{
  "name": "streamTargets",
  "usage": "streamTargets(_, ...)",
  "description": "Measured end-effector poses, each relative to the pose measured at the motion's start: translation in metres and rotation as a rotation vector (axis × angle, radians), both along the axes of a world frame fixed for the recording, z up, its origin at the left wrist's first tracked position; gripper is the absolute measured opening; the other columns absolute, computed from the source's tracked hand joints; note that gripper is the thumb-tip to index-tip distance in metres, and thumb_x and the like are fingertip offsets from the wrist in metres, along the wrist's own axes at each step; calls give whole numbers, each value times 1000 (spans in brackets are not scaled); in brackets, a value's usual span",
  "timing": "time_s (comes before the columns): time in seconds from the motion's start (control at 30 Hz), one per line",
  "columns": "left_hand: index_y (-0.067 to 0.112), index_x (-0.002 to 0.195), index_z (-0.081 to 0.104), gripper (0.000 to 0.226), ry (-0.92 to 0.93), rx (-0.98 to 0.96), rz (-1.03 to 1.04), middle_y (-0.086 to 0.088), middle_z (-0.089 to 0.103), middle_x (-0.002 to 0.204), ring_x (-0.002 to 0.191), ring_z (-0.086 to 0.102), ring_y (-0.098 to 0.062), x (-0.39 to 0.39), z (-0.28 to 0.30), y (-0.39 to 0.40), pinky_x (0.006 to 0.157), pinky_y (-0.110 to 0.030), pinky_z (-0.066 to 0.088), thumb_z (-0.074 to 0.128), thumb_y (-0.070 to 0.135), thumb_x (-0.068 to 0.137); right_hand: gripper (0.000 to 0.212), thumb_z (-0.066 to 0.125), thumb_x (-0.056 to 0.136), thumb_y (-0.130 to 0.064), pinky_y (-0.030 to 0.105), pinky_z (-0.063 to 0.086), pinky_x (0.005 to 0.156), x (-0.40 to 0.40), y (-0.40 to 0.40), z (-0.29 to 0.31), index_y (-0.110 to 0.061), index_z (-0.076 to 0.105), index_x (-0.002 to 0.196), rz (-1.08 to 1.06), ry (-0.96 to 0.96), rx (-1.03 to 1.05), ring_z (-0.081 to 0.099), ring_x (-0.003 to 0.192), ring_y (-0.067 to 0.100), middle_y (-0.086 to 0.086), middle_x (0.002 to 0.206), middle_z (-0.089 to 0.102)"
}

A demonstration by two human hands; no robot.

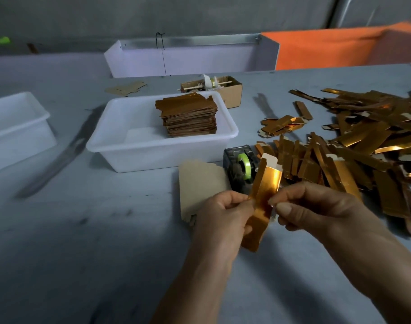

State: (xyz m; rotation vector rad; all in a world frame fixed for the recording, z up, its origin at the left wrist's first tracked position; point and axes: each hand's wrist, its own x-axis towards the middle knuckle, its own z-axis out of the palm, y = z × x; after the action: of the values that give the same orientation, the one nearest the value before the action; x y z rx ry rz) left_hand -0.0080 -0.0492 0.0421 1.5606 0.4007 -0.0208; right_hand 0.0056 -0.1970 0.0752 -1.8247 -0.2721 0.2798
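A flat gold-foil carton blank is held upright above the grey table. My left hand grips its left edge and lower part with curled fingers. My right hand pinches its right edge between thumb and fingertips. A white flap shows at the blank's top end. Just behind it stands a dark tape dispenser with a green roll.
A heap of loose gold blanks covers the table's right side. A white tub holds a neat stack of blanks. A second white tub sits far left. A brown card sheet lies by the dispenser, a cardboard box behind.
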Motion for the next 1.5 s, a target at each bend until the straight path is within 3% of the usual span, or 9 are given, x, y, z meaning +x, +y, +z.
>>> streamTargets(0.23,21,88,72,6,-41,-19,42,3,73,81,75,66,-10,-4,0,-3,62,-19,48,68,23,86,22,56,76,-22,3,44,61,6,11,1,-35,68,89,37,-215,-62,60,80,-8,-23,85,67)
streamTargets(0.5,21,89,74,7,-86,-92,-25,5,74,83,77,68,-4,-9,-1,1,63,-13,50,67,21,87,27,61,65,-39,16,51,56,9,14,-4,-32,49,88,-125,-326,-251,63,74,-2,-9,76,66)
streamTargets(0.7,21,84,72,19,-94,-71,-95,10,70,72,71,68,-2,-9,1,5,79,-31,58,63,37,87,23,67,72,-29,16,51,58,10,16,-5,-31,49,86,-137,-343,-299,64,73,1,-8,77,65)
streamTargets(0.97,23,71,70,23,-211,118,6,10,68,64,62,65,-3,-10,-6,0,59,-15,50,61,28,92,27,70,75,-29,10,48,56,7,22,-7,-35,45,83,-129,-371,-397,61,72,-3,-12,77,62)
streamTargets(1.07,22,65,68,27,-275,185,93,6,66,58,55,62,-6,-11,-8,-6,53,-19,48,62,22,91,26,70,75,-29,9,47,56,5,22,-6,-34,47,86,-125,-354,-401,61,73,-3,-12,78,63)
streamTargets(1.17,18,66,66,23,-434,423,191,4,60,63,58,57,-8,-14,-11,-15,53,-27,49,64,21,89,25,70,76,-29,8,46,55,4,21,-5,-34,47,85,-131,-352,-420,60,71,-5,-13,77,63)
streamTargets(1.27,18,68,67,21,-591,629,287,10,56,68,63,56,-7,-16,-13,-20,50,-22,46,59,29,85,27,69,76,-29,1,43,57,2,21,-5,-34,45,85,-160,-400,-457,55,67,-9,-16,74,58)
streamTargets(1.37,17,69,67,25,-645,652,319,11,56,70,63,56,-4,-19,-12,-23,49,-19,46,53,33,82,27,69,75,-30,-2,41,60,0,22,-7,-30,46,89,-172,-499,-531,50,61,-10,-18,68,52)
streamTargets(1.5,18,69,66,19,-616,525,354,11,59,68,63,58,-3,-21,-7,-15,52,-8,41,63,28,85,27,64,75,-39,12,43,48,5,17,-10,-31,41,87,-155,-386,-672,55,62,-1,-11,69,52)
